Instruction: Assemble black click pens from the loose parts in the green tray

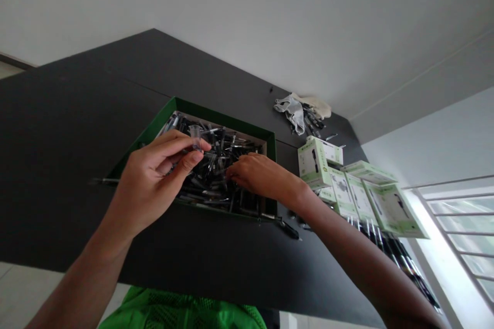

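Observation:
My left hand (154, 175) is closed over the near left part of the box, pinching a small clear plastic piece (195, 134), flared at its top, between thumb and forefinger. Below both hands lies a green box (270, 146) full of loose pens and pen parts (210, 164), mostly black and clear. My right hand (254, 172) reaches in from the right, its fingers curled together down among the pens. What those fingertips hold, if anything, is hidden. One pen (288, 229) lies on the table just outside the box's near right corner.
Green-and-white pen cartons (314, 164) stand on the table's right side, with rows of pens (401, 257) nearer me. Crumpled light gloves (295, 110) lie with several black pens at the back right. A white wall borders the dark table (77, 139).

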`<state>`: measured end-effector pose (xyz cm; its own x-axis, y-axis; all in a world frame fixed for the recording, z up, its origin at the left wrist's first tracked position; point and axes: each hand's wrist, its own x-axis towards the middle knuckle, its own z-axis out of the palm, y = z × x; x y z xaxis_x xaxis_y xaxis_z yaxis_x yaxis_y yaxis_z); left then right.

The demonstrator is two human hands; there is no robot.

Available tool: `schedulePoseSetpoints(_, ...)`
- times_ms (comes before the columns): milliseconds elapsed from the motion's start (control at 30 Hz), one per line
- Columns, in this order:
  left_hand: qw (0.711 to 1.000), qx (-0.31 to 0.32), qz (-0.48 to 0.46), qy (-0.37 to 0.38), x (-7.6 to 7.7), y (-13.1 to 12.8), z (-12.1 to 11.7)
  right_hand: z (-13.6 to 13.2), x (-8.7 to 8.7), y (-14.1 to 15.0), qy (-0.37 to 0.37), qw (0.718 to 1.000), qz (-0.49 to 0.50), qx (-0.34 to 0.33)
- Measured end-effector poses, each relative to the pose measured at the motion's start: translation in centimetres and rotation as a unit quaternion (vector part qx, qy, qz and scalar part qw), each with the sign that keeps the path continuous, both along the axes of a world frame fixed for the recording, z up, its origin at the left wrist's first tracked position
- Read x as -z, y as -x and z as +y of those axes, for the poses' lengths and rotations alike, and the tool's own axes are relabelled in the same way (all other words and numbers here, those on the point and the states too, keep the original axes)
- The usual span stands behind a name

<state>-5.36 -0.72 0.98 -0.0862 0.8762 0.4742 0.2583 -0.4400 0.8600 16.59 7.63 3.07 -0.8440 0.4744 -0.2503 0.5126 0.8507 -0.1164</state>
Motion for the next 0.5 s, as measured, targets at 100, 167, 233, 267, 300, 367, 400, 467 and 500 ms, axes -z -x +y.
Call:
schedulePoseSetpoints(100,0.999,-0.018,-0.026,0.013,0.4,-0.1,0.0,0.4,0.1,0.3,-0.008,1.0,-0.025,-0.013)
schedulePoseSetpoints(167,0.999,-0.035,-0.034,0.011,0.5,-0.3,0.0,0.6,0.4,0.5,-0.033,0.999,-0.038,-0.021)
schedulePoseSetpoints(233,0.999,-0.04,-0.032,0.012,0.5,-0.4,0.1,0.7,0.6,0.8,-0.061,0.997,-0.05,-0.018)
schedulePoseSetpoints(267,0.999,-0.04,-0.031,0.012,0.5,-0.4,0.1,0.7,0.7,0.8,-0.071,0.996,-0.055,-0.018)
schedulePoseSetpoints(300,0.999,-0.04,-0.031,0.011,0.5,-0.4,0.1,0.8,0.8,0.9,-0.078,0.995,-0.058,-0.023)
schedulePoseSetpoints(367,0.999,-0.037,-0.033,0.01,0.5,-0.4,0.1,0.9,0.9,0.8,-0.085,0.994,-0.062,-0.04)
schedulePoseSetpoints(400,0.999,-0.034,-0.034,0.009,0.5,-0.3,0.1,0.9,0.9,0.8,-0.085,0.993,-0.064,-0.052)
schedulePoseSetpoints(467,0.999,-0.028,-0.035,0.005,0.5,-0.3,0.2,1.1,1.0,0.6,-0.077,0.992,-0.066,-0.074)
schedulePoseSetpoints(500,0.999,-0.028,-0.033,0.005,0.5,-0.3,0.2,1.3,1.0,0.6,-0.069,0.992,-0.069,-0.082)
